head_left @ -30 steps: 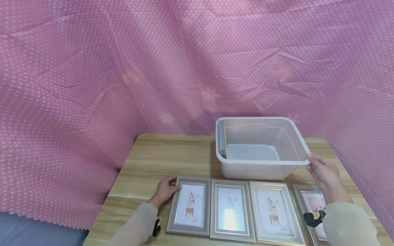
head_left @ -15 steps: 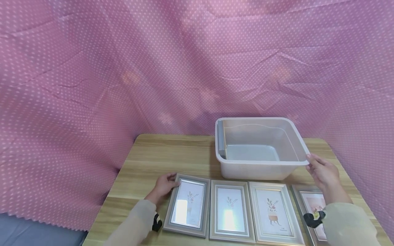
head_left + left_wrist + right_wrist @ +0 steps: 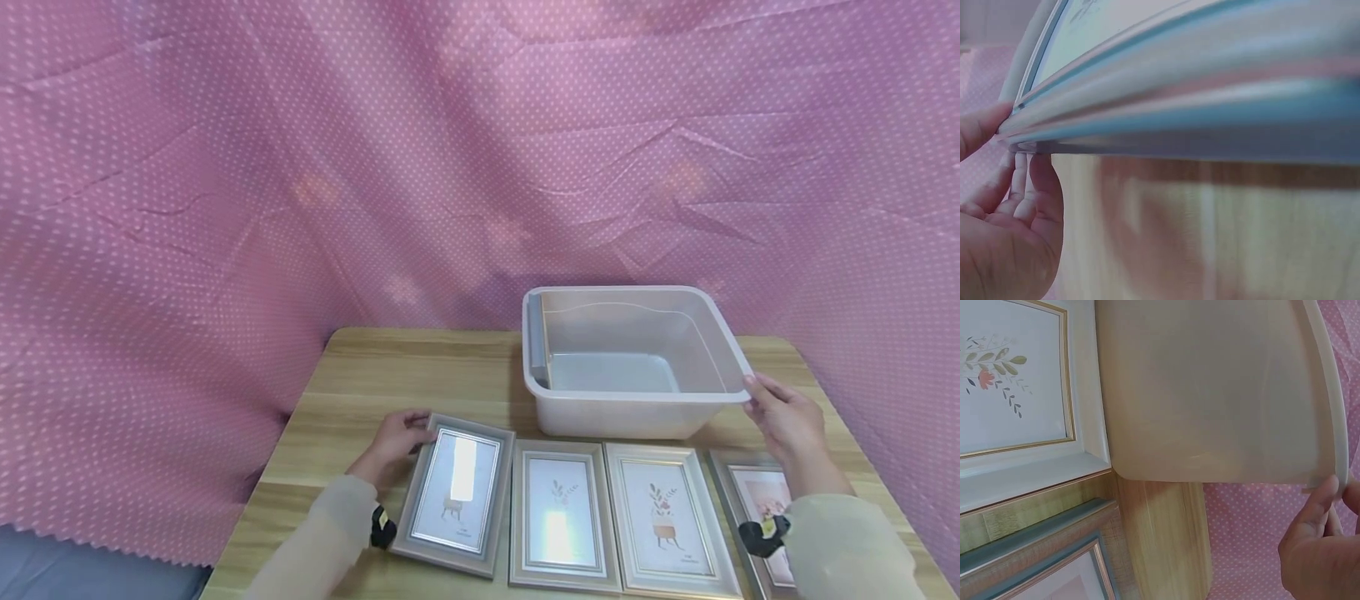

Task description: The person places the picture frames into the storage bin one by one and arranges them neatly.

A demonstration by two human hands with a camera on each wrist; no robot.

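Observation:
My left hand (image 3: 396, 443) pinches the upper left corner of a silver-grey picture frame (image 3: 498, 500) with a potted-plant print. In the left wrist view the thumb lies on top of the picture frame (image 3: 1166, 94) and the fingers are under it; its near side is lifted off the wood. My right hand (image 3: 791, 425) pinches the front right corner of a pale plastic basin (image 3: 615, 417). In the right wrist view the thumb and fingers grip the basin's rim (image 3: 1335, 406). Inside the basin, a grey picture frame (image 3: 537, 337) stands on edge against the left wall.
Beside the lifted one lie a second picture frame (image 3: 564, 517) and a whitish picture frame (image 3: 672, 521), both with plant prints. Partly under my right forearm is a brownish picture frame (image 3: 723, 483). The wooden table (image 3: 420, 367) meets a pink dotted curtain (image 3: 450, 167) behind.
The leftmost picture frame has tilted and turned as my left hand lifted its corner, and the glare on its glass has shifted. My right hand stays on the basin's corner.

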